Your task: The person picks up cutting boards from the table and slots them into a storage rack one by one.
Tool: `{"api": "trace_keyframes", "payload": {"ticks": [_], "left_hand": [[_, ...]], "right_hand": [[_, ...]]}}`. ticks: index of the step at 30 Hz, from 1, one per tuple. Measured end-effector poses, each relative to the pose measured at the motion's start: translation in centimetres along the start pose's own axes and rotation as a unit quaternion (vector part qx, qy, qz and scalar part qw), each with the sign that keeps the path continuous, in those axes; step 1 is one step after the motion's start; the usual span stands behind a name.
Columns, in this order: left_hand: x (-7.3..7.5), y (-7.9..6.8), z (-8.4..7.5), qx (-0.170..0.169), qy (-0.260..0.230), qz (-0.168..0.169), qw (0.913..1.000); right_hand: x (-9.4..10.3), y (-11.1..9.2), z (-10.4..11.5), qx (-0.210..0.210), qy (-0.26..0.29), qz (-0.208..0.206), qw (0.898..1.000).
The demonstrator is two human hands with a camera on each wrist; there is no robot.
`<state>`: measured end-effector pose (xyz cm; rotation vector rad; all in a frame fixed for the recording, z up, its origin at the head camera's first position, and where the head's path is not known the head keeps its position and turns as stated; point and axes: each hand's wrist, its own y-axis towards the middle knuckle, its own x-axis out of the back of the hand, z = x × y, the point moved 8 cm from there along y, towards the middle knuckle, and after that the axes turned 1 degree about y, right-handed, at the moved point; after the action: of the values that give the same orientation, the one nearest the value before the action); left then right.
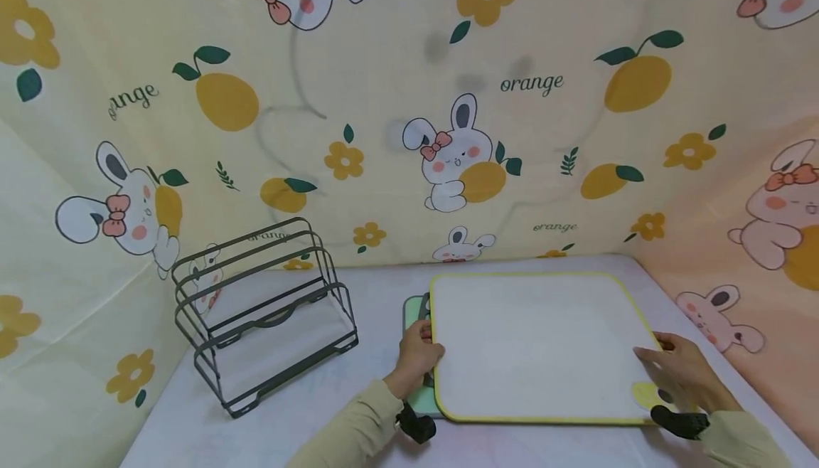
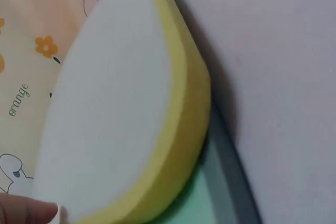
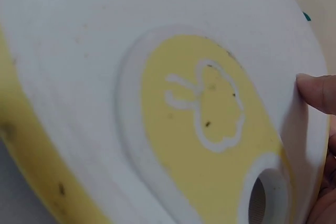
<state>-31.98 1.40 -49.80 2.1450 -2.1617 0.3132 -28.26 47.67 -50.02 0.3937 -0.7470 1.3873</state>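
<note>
Both hands hold a large white cutting board (image 1: pixel 537 347) with a yellow rim by its two sides. At its left edge my left hand (image 1: pixel 416 355) has the thumb on top and the fingers at the side; only that thumb (image 2: pixel 29 209) shows in the left wrist view. My right hand (image 1: pixel 687 370) grips the right edge, thumb on the white face. Near the right hand is a yellow corner patch (image 3: pixel 210 108) with a white fruit outline and a hole. Close under the white board lies a green cutting board (image 1: pixel 427 402) with a grey rim, mostly hidden.
A black wire rack (image 1: pixel 281 318) with several upright loops stands on the left of the white table (image 1: pixel 358 439). Patterned cloth (image 1: pixel 384 62) with rabbits and oranges hangs behind the table and along both sides.
</note>
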Motion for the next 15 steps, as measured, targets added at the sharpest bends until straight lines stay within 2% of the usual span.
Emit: {"api": "trace_keyframes", "payload": {"ticks": [6, 10, 15], "left_hand": [[-0.47, -0.12, -0.24, 0.005, -0.032, 0.014, 0.9994], [-0.49, -0.24, -0.1, 0.015, -0.042, 0.01, 0.999], [-0.16, -0.33, -0.42, 0.003, -0.06, -0.004, 0.9982]], "right_hand": [[-0.14, -0.19, 0.2, -0.001, 0.023, 0.004, 1.0], [-0.28, -0.36, 0.21, 0.0, 0.037, 0.004, 0.999], [-0.27, -0.36, 0.32, 0.009, 0.034, 0.003, 0.999]]}}
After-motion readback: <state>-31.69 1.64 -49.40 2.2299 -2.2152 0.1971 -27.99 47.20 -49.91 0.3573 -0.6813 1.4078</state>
